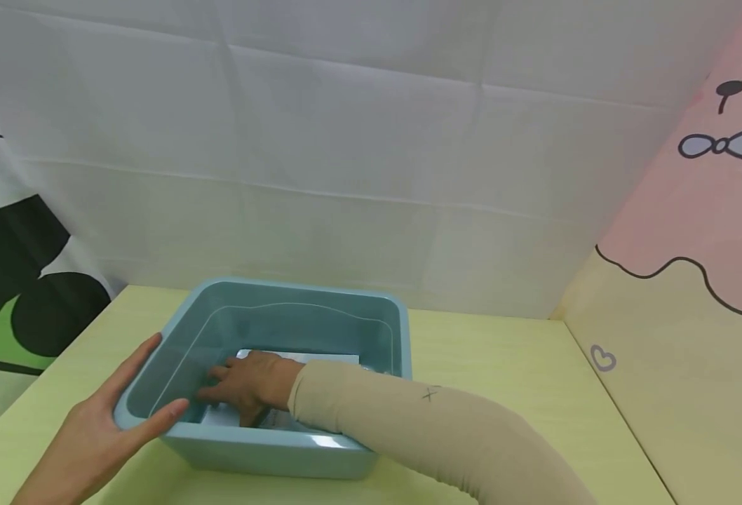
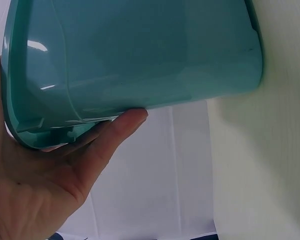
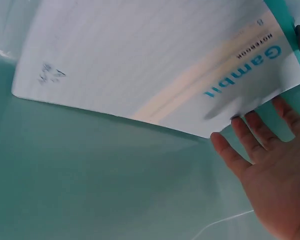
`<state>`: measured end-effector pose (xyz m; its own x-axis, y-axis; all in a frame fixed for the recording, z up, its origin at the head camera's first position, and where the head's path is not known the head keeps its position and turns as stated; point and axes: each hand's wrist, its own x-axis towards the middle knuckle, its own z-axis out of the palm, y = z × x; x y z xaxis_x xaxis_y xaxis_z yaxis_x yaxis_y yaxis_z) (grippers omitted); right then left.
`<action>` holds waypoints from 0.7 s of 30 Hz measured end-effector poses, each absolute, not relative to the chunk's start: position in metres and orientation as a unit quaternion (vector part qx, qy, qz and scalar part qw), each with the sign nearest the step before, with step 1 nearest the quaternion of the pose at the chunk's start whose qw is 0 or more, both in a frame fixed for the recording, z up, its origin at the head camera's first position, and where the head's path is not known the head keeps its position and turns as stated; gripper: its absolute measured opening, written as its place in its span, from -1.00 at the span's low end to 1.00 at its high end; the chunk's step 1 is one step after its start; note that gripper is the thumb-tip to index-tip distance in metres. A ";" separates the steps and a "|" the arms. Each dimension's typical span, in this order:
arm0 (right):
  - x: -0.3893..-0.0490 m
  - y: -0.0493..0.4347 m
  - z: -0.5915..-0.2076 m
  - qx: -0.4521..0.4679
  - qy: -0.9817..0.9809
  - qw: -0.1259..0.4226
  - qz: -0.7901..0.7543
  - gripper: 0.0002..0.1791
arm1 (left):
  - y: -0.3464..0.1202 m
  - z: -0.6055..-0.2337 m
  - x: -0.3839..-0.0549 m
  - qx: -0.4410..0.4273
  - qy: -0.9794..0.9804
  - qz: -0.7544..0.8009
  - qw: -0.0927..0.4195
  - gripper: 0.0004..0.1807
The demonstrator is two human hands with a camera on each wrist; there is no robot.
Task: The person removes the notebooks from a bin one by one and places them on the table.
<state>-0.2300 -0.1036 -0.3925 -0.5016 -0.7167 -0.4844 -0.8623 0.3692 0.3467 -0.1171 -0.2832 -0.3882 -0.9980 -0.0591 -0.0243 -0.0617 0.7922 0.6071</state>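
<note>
A blue-green plastic basin stands on the table. My left hand holds its near left corner, the thumb by the front rim and the fingers along the left side; the left wrist view shows this hand close against the outer wall. Inside, my right hand reaches down with spread fingers. A white notebook with a pale orange stripe and blue lettering lies there. In the right wrist view the right hand's fairly straight fingertips are at the notebook's edge. What lies beneath the notebook is hidden.
The pale yellow table extends to the right of the basin. A white curtain rises behind it. Side panels with cartoon prints border both sides. Something clear and shiny shows beside the notebook.
</note>
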 end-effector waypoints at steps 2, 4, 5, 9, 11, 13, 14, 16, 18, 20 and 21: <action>-0.230 -0.103 -0.391 -0.482 0.815 0.123 0.296 -0.06 | -0.283 -0.388 -0.118 -0.033 0.946 0.322 0.004 0.09; -0.230 -0.102 -0.389 -0.483 0.815 0.124 0.296 -0.13 | -0.283 -0.387 -0.118 -0.036 0.945 0.324 0.007 0.10; -0.230 -0.102 -0.388 -0.485 0.815 0.124 0.293 -0.15 | -0.283 -0.387 -0.118 -0.036 0.945 0.326 0.008 0.10; -0.230 -0.098 -0.384 -0.493 0.816 0.122 0.276 -0.28 | -0.282 -0.388 -0.118 -0.038 0.944 0.329 0.010 0.10; -0.232 -0.098 -0.383 -0.494 0.821 0.122 0.259 -0.30 | -0.282 -0.387 -0.119 -0.039 0.944 0.326 0.012 0.10; -0.233 -0.098 -0.383 -0.494 0.824 0.118 0.250 -0.29 | -0.282 -0.387 -0.119 -0.042 0.945 0.324 0.017 0.11; -0.234 -0.098 -0.382 -0.493 0.825 0.118 0.250 -0.28 | -0.282 -0.387 -0.119 -0.043 0.945 0.323 0.017 0.11; -0.235 -0.098 -0.382 -0.494 0.822 0.114 0.258 -0.26 | -0.282 -0.387 -0.119 -0.043 0.945 0.324 0.015 0.10; -0.236 -0.097 -0.382 -0.498 0.814 0.103 0.280 -0.28 | -0.281 -0.387 -0.118 -0.044 0.944 0.325 0.014 0.10; -0.236 -0.097 -0.381 -0.498 0.810 0.092 0.294 -0.33 | -0.281 -0.387 -0.118 -0.044 0.945 0.325 0.014 0.10; -0.237 -0.097 -0.381 -0.497 0.810 0.086 0.299 -0.35 | -0.281 -0.387 -0.118 -0.045 0.945 0.325 0.015 0.10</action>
